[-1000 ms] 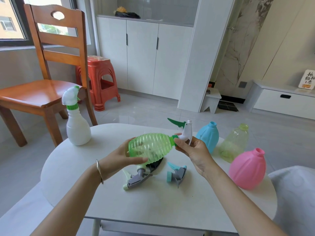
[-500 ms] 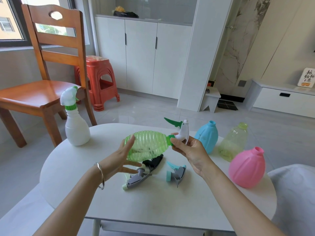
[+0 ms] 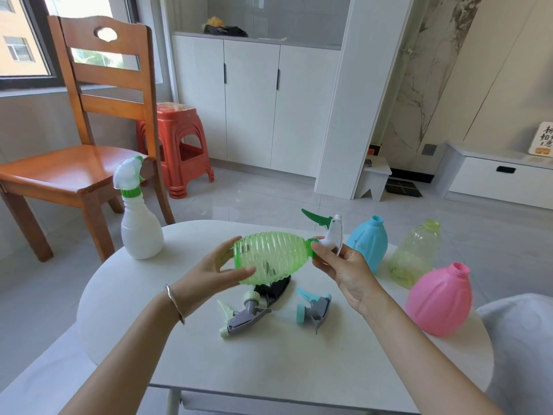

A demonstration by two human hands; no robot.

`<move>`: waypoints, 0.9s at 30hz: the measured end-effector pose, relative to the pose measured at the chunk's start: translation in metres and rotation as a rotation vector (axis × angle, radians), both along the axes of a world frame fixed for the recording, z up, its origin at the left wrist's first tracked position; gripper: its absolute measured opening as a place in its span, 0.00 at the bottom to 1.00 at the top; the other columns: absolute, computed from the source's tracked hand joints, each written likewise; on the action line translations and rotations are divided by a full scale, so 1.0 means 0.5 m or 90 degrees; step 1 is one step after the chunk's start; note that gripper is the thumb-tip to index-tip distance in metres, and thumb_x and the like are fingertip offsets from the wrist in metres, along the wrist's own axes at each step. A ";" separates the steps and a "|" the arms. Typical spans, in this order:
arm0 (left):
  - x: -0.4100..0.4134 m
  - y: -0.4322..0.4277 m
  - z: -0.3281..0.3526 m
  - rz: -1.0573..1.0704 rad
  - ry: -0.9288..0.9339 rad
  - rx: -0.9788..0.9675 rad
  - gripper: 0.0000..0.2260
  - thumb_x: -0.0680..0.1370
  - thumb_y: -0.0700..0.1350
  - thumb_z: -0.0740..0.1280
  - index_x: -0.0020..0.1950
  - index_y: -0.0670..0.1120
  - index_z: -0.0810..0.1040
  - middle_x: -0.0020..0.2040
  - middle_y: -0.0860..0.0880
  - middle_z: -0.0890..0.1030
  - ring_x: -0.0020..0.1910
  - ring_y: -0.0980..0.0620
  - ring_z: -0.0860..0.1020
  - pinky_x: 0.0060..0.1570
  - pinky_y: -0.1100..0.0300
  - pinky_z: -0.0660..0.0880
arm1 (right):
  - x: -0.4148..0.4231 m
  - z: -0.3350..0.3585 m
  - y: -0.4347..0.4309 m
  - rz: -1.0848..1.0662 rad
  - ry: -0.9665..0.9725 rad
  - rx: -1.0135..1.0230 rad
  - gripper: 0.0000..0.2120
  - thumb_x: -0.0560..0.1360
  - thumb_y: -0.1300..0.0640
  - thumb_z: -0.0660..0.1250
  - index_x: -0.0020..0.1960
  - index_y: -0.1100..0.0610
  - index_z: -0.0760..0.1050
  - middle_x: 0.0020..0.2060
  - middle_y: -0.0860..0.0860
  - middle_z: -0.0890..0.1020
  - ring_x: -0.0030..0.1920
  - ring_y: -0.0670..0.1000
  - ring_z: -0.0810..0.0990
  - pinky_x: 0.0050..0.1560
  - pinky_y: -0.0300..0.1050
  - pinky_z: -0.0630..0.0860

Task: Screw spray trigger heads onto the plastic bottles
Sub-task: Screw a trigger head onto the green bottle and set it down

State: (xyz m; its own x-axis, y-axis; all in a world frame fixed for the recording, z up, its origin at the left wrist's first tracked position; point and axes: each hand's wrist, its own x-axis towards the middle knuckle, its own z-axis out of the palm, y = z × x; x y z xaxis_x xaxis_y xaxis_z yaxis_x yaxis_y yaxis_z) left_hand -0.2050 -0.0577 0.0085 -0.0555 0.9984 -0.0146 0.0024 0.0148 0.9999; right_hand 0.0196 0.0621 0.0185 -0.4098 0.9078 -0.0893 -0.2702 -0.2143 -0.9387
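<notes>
A ribbed clear-green bottle (image 3: pixel 270 256) lies sideways in the air above the white table (image 3: pixel 185 348). My left hand (image 3: pixel 209 274) cups its base end with thumb and fingers round it. My right hand (image 3: pixel 341 266) pinches the green collar of a white trigger head (image 3: pixel 330 235) with a dark green lever, which sits on the bottle's neck. Two loose grey trigger heads lie on the table below, one (image 3: pixel 244 314) on the left and one (image 3: pixel 314 307) on the right. A black head (image 3: pixel 276 287) is partly hidden under the bottle.
A white bottle (image 3: pixel 140 232) with its trigger head on stands at the table's back left. Blue (image 3: pixel 368 244), clear yellow-green (image 3: pixel 414 254) and pink (image 3: pixel 438 301) open bottles stand at the right. A wooden chair (image 3: pixel 77 163) and red stool (image 3: pixel 176 148) are behind.
My left hand loosened and re-gripped the bottle's base while my right hand stayed on the collar; the bottle shifted slightly left.
</notes>
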 end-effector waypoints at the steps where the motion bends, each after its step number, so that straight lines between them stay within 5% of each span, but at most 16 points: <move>1: -0.001 0.000 -0.001 -0.010 -0.013 0.003 0.43 0.60 0.57 0.78 0.72 0.53 0.64 0.69 0.48 0.72 0.62 0.51 0.77 0.60 0.56 0.76 | -0.001 0.002 0.000 0.002 0.001 0.005 0.17 0.56 0.54 0.77 0.44 0.57 0.83 0.38 0.50 0.83 0.39 0.43 0.83 0.43 0.35 0.79; 4: 0.010 0.000 0.005 -0.028 -0.099 -0.091 0.37 0.65 0.65 0.70 0.71 0.59 0.62 0.68 0.48 0.73 0.59 0.45 0.80 0.54 0.51 0.79 | -0.008 -0.001 -0.008 0.023 -0.014 0.029 0.17 0.56 0.53 0.77 0.43 0.56 0.83 0.38 0.49 0.83 0.39 0.43 0.82 0.44 0.35 0.79; 7: 0.012 0.004 0.006 0.033 -0.030 -0.055 0.22 0.68 0.60 0.68 0.61 0.63 0.70 0.67 0.47 0.72 0.65 0.42 0.74 0.52 0.44 0.80 | -0.013 -0.007 -0.013 0.019 -0.034 0.023 0.16 0.58 0.53 0.76 0.44 0.58 0.82 0.38 0.50 0.83 0.39 0.44 0.82 0.45 0.36 0.79; 9: 0.008 0.001 0.008 0.047 0.017 0.002 0.25 0.67 0.58 0.74 0.61 0.64 0.72 0.70 0.49 0.68 0.68 0.43 0.70 0.57 0.43 0.77 | -0.012 -0.004 -0.012 0.017 -0.019 0.004 0.17 0.59 0.54 0.75 0.45 0.59 0.81 0.37 0.50 0.83 0.39 0.44 0.82 0.45 0.35 0.79; 12: 0.006 -0.003 0.014 0.050 -0.025 0.019 0.31 0.60 0.57 0.77 0.61 0.64 0.73 0.68 0.52 0.71 0.62 0.46 0.77 0.58 0.44 0.76 | -0.012 0.006 -0.013 0.024 -0.010 0.014 0.18 0.58 0.53 0.76 0.45 0.59 0.81 0.36 0.48 0.84 0.39 0.43 0.83 0.46 0.36 0.80; 15: 0.014 0.001 0.013 0.066 -0.074 -0.035 0.33 0.60 0.67 0.73 0.62 0.59 0.72 0.64 0.50 0.76 0.58 0.45 0.80 0.48 0.52 0.81 | -0.014 0.009 -0.016 0.033 -0.009 0.037 0.18 0.58 0.52 0.76 0.46 0.57 0.81 0.37 0.45 0.84 0.43 0.43 0.83 0.50 0.39 0.80; 21: 0.019 0.006 0.009 0.001 -0.140 -0.198 0.32 0.66 0.69 0.60 0.62 0.50 0.74 0.55 0.44 0.84 0.42 0.45 0.84 0.34 0.57 0.80 | -0.030 0.014 -0.035 0.105 0.026 0.073 0.18 0.66 0.53 0.72 0.55 0.53 0.79 0.53 0.46 0.84 0.57 0.44 0.80 0.53 0.38 0.78; 27: 0.029 0.003 0.007 0.035 -0.123 -0.165 0.41 0.62 0.68 0.67 0.69 0.47 0.69 0.63 0.46 0.78 0.54 0.47 0.82 0.38 0.56 0.81 | -0.034 0.019 -0.045 0.099 0.000 0.124 0.14 0.67 0.51 0.71 0.51 0.55 0.80 0.56 0.51 0.82 0.62 0.52 0.78 0.66 0.48 0.71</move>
State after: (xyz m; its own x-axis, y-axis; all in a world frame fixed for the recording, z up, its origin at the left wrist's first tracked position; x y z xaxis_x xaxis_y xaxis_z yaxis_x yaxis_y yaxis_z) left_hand -0.1905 -0.0559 0.0121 -0.0804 0.9558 -0.2828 -0.1950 0.2632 0.9448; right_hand 0.0025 0.0399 0.0279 -0.5453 0.8344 0.0806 -0.2479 -0.0687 -0.9664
